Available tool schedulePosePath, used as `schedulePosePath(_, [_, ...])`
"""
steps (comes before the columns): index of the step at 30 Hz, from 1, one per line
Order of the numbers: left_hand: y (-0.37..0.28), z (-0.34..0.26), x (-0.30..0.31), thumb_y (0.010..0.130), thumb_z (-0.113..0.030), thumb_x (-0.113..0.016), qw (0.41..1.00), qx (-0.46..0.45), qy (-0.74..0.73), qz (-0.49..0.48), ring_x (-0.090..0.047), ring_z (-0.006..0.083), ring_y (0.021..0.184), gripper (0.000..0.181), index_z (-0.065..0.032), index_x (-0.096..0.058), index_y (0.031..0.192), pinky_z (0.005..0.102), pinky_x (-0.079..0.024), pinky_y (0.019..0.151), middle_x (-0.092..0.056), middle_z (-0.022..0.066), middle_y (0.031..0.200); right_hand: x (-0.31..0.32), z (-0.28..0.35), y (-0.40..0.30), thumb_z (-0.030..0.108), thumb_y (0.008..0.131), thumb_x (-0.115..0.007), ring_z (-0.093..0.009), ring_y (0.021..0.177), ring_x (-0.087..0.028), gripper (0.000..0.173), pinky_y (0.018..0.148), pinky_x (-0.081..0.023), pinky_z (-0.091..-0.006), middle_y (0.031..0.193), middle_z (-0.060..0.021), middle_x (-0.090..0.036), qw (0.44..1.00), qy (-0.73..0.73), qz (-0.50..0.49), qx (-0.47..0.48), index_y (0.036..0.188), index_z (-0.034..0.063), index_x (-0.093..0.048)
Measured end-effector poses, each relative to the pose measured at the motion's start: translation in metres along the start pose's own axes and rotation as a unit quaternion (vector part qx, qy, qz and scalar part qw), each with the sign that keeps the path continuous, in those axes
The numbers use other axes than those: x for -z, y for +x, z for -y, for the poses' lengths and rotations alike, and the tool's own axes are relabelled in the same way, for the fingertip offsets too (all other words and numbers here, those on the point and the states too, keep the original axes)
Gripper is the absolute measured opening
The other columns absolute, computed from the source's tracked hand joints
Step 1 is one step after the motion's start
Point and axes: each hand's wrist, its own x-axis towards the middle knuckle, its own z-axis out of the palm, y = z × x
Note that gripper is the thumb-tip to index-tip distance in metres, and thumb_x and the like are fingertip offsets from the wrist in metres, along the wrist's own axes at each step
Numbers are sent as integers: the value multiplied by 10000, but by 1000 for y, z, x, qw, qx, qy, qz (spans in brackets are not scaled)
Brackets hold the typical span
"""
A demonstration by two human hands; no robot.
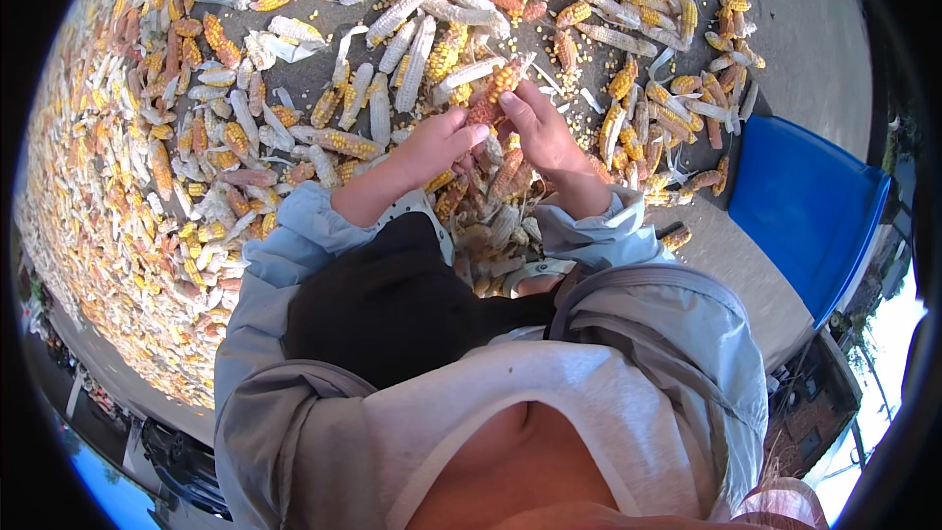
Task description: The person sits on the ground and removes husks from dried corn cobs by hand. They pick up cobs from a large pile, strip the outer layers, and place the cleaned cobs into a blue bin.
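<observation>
A reddish corn cob (486, 109) is held between my two hands, tilted, with yellow kernels left near its upper end and the lower part mostly bare. My left hand (441, 143) grips the lower end, its thumb along the side. My right hand (541, 129) holds the cob farther up, with the thumb pressed just below the kernels. Some fingers of both hands are hidden behind the cob. Just beyond it lie a pale stripped cob (473, 72) and a cob with yellow kernels (447, 51). More cobs (504, 177) are heaped below my hands, between my legs.
Cobs, some stripped and some with kernels, cover the ground widely on the left (147, 199). Loose kernels (581, 125) are scattered on the grey pavement (809, 37). A blue plastic container (802, 206) stands at the right. A dark vehicle (180, 464) is at the lower left.
</observation>
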Motion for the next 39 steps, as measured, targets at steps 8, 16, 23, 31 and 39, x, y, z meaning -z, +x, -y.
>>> schedulePosePath(8, [-3,-9,-10,899,-270,-493,999,-3,50,-1,-486,98,568,272,-8,-500,971,247,-430,524,-501,32,741,1,16,-8,166,918,-354,-127,563,-509,225,529,-422,-277,644,-53,-547,999,9,-7,-45,989,6,-496])
schedulePosePath(16, [-11,-13,-10,897,-295,-521,1000,16,-19,16,-514,123,565,293,-7,-476,928,279,-444,511,-521,56,721,4,10,-10,118,883,-374,-130,570,-517,199,532,-429,-267,658,-60,-557,999,-39,-21,-25,953,2,-519])
schedulePosePath(23, [-9,-16,-13,837,-323,-574,910,-79,385,-131,-586,391,722,361,20,-486,905,457,-460,647,-581,243,771,10,4,-4,114,858,-391,-166,646,-525,200,582,-422,-292,740,-101,-563,980,176,-16,-91,988,-7,-481])
schedulePosePath(31, [-9,-16,-17,828,-321,-584,876,-112,444,-150,-579,425,731,345,5,-487,885,489,-452,645,-594,235,766,7,9,-2,102,855,-371,-175,574,-533,191,553,-441,-282,675,-111,-574,991,56,-82,-87,922,-25,-497])
schedulePosePath(39, [-11,-20,-17,805,-324,-584,885,-90,431,-149,-592,416,733,358,7,-470,881,485,-457,648,-597,241,759,2,-3,-1,184,896,-422,-135,564,-498,194,513,-411,-267,713,-54,-546,964,253,-60,-60,968,18,-491])
